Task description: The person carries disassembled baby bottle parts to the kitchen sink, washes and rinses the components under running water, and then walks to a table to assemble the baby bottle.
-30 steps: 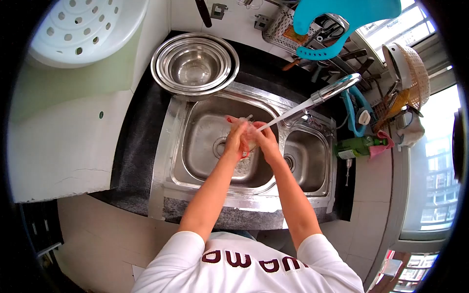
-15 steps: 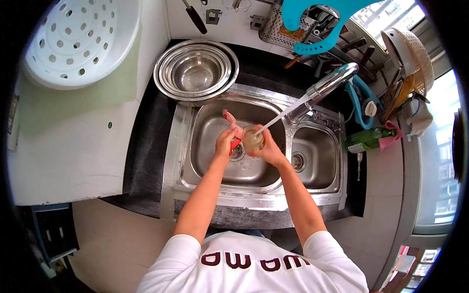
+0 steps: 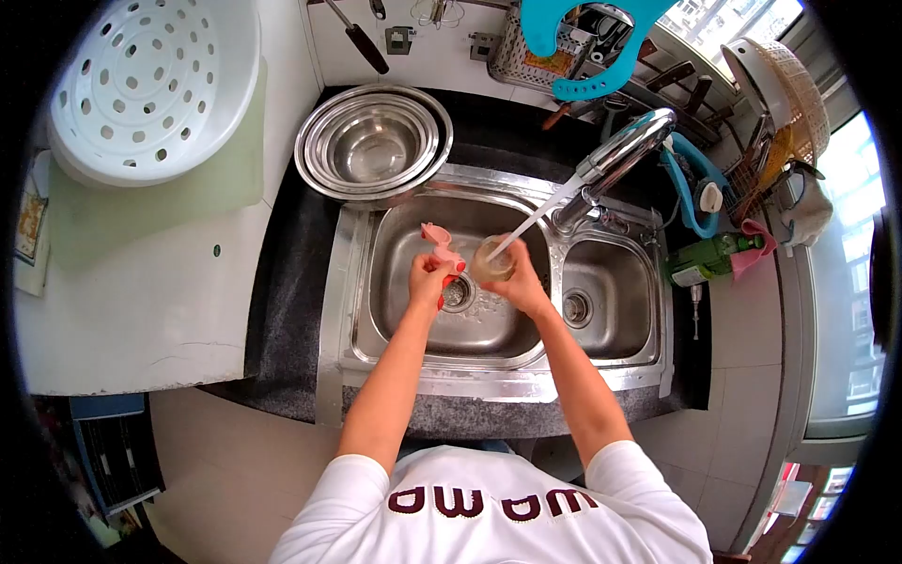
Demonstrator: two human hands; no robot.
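Note:
My left hand [image 3: 429, 281] is closed on a pink and red cloth-like item [image 3: 438, 240], over the large sink basin [image 3: 399, 324] near its drain. My right hand [image 3: 525, 282] is wrapped round a clear glass jar [image 3: 492, 260], to the right of the pink item and apart from it. Water runs from the chrome faucet [image 3: 625, 146] down into the jar's mouth. Drops and splashes of water lie on the basin floor below the jar.
Nested steel bowls [image 3: 374, 148] stand behind the basin at the left. A white perforated basket [image 3: 150, 85] is at the upper left. The small basin [image 3: 611, 324] lies to the right, with a green bottle [image 3: 703, 258] beyond it. Utensils fill a rack [image 3: 540, 58] at the back.
The hands, together at first, have moved apart. The jar has come into clear view under the stream, and the pink item now hangs separately at the left. The camera view has shifted slightly.

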